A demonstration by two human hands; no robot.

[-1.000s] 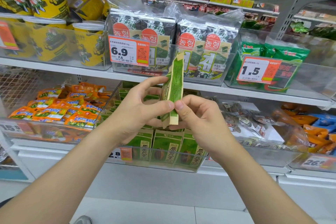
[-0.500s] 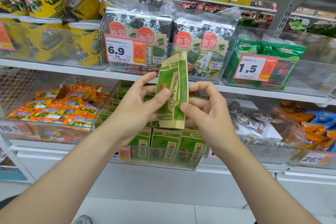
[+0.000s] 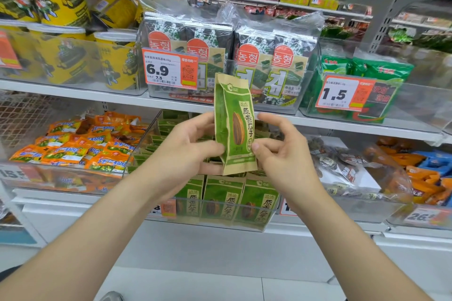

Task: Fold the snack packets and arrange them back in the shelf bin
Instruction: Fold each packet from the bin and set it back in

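A green and tan sunflower-seed packet (image 3: 234,124) stands upright in front of the shelf, its printed face turned toward me and its left side creased back. My left hand (image 3: 188,149) pinches its lower left edge with the thumb in front. My right hand (image 3: 278,151) pinches the lower right edge, index finger raised beside the packet. Below and behind them a clear shelf bin (image 3: 266,223) holds several matching green packets (image 3: 220,199) standing in rows.
Orange snack packs (image 3: 80,146) fill the bin to the left, bagged snacks (image 3: 342,164) the bin to the right. Above, seaweed packs (image 3: 244,61) and yellow cups (image 3: 63,56) sit in clear bins behind price tags (image 3: 168,69). A white cabinet front (image 3: 195,247) runs below.
The packet has turned from edge-on to face me and now sits lower between my hands. Both hands have shifted their pinch to its lower edges.
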